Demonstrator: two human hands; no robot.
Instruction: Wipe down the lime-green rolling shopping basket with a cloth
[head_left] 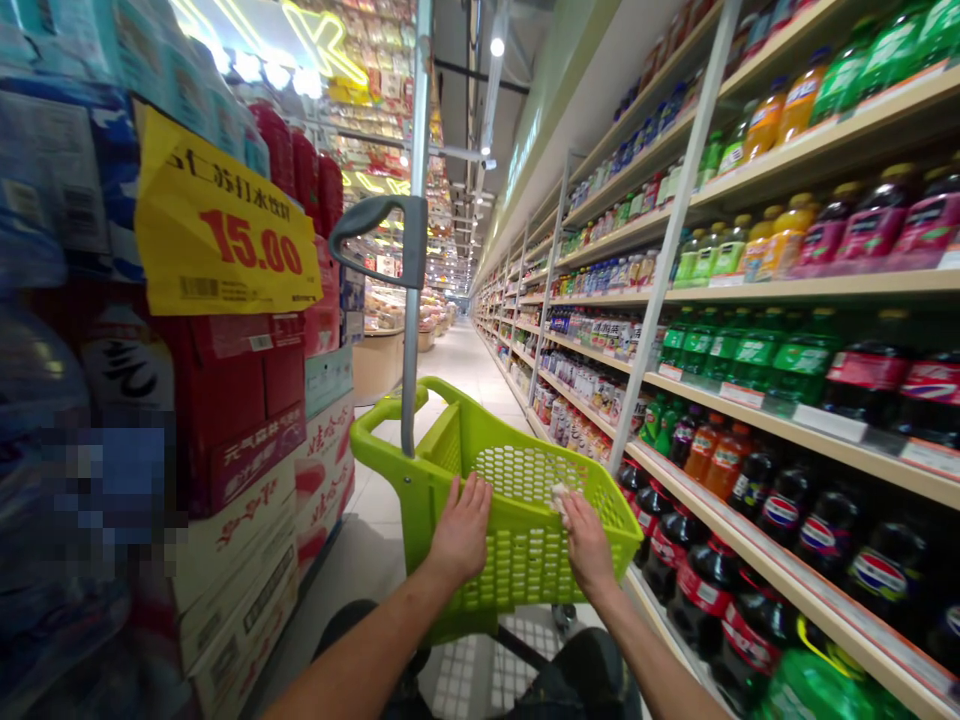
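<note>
1 bright-green, perforated plastic cart basket (517, 560) stands directly before the person, below a grey metal pole (411, 380). The left hand (461, 530) lies over its near rim, fingers extended and unclenched, apparently to steady it. The right hand (589, 540) has its fingers closed on a crumpled white wad (559, 496) against the same rim, seemingly to keep it pressed there. The basket's right end sits near the long beige shelves (750, 395); pale floor (379, 530) leaves more room toward the stacked cardboard cartons (247, 560).
</note>
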